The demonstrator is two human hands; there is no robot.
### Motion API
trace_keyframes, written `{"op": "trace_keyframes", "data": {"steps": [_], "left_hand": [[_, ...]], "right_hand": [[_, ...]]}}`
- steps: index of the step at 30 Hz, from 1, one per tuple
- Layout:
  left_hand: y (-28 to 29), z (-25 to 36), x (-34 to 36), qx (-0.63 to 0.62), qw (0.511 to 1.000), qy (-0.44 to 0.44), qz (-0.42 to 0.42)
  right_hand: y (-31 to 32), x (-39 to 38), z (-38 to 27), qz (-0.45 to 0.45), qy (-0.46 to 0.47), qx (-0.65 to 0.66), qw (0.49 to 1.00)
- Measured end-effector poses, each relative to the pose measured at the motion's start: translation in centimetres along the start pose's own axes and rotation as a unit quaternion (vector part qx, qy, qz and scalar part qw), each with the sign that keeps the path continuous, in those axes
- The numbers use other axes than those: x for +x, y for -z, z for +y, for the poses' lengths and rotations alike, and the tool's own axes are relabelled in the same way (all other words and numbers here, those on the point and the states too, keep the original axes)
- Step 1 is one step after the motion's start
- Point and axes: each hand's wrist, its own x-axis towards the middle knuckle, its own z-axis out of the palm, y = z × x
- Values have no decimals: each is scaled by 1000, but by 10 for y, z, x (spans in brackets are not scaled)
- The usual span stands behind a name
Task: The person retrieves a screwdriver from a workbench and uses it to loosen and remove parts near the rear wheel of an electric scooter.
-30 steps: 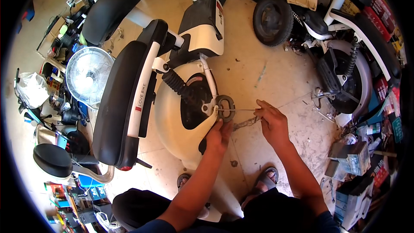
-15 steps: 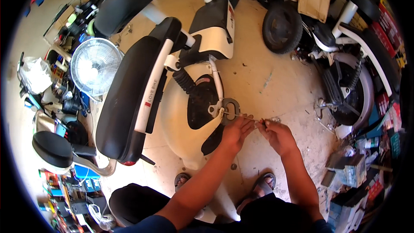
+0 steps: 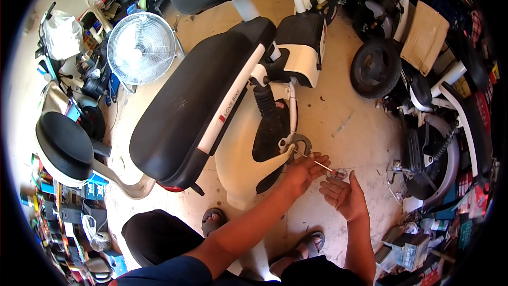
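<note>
Rod of thin metal (image 3: pixel 324 166) crosses left hand (image 3: pixel 301 175), grip unclear, beside smooth, curved white fender (image 3: pixel 233 164); right hand (image 3: pixel 347 200) is unfolded, apart.

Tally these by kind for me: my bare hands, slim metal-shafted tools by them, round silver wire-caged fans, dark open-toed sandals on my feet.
Bare left hand and right hand: 2
Slim metal-shafted tool: 1
Round silver wire-caged fan: 1
Dark open-toed left sandal and right sandal: 2
Total: 6
</note>
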Motion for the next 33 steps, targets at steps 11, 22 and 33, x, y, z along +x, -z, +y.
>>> {"op": "trace_keyframes", "data": {"steps": [11, 22, 33], "left_hand": [[12, -6, 5, -45, 998, 2, -36], [13, -2, -12, -94, 987, 19, -125], [7, 5, -29, -51, 988, 44, -139]], "right_hand": [[-19, 4, -4, 81, 453, -657, 597], [1, 99, 45, -103, 170, -166, 966], [-9, 142, 37, -46, 150, -3, 988]]}}
